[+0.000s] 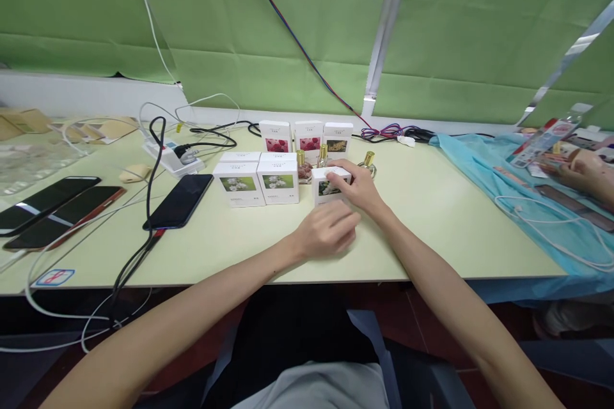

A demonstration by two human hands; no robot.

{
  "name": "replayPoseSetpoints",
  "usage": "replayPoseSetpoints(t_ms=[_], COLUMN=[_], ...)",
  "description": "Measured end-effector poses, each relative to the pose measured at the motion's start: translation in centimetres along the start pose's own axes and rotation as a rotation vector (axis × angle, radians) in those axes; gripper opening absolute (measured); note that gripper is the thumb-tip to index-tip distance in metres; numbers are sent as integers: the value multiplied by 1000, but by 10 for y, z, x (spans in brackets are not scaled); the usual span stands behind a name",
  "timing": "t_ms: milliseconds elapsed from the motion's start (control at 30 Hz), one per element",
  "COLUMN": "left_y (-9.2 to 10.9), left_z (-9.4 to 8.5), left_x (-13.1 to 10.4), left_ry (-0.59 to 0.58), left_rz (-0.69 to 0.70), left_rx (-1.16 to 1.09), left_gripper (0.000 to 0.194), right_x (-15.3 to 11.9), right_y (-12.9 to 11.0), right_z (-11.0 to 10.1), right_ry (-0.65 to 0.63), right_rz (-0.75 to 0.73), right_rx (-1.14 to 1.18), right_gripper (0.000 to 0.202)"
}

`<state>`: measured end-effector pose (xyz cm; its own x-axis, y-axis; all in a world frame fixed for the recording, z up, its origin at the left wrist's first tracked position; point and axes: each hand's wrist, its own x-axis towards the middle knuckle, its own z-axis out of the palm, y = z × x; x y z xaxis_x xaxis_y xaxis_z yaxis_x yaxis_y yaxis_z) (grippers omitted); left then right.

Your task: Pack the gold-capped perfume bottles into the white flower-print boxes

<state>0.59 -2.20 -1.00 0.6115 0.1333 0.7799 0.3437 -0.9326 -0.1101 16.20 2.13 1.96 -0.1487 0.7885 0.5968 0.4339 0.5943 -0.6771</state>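
The right hand [361,186] grips the small white box [322,190] at its top, thumb over the upper front edge, the hand itself to the box's right. The box stands upright on the table [446,230], just nearer the person than two bottles [305,170]; a third bottle [368,160] is behind the right hand. The left hand [329,229] is just in front of the box, fingers curled inward; whether it holds anything I cannot tell. White cartons [278,184] stand left of the box, others behind the bottles.
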Motion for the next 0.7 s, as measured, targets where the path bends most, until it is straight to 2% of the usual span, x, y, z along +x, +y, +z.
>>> replayPoseSetpoints(t_ms=[100, 300, 700], left_y=[3, 0, -3], left_z=[5, 6, 2], left_x=[-4, -5, -5], left_ry=[-118, -169, -137], left_rz=[94, 43, -7], left_rx=[-4, -42, -95], left_gripper=[17, 20, 15], right_x=[-1, -1, 1], right_y=[-2, -1, 11], right_z=[0, 3, 5], right_ry=[-18, 13, 155], right_rz=[-9, -11, 38], right_rx=[-4, -55, -143], right_gripper=[36, 35, 33])
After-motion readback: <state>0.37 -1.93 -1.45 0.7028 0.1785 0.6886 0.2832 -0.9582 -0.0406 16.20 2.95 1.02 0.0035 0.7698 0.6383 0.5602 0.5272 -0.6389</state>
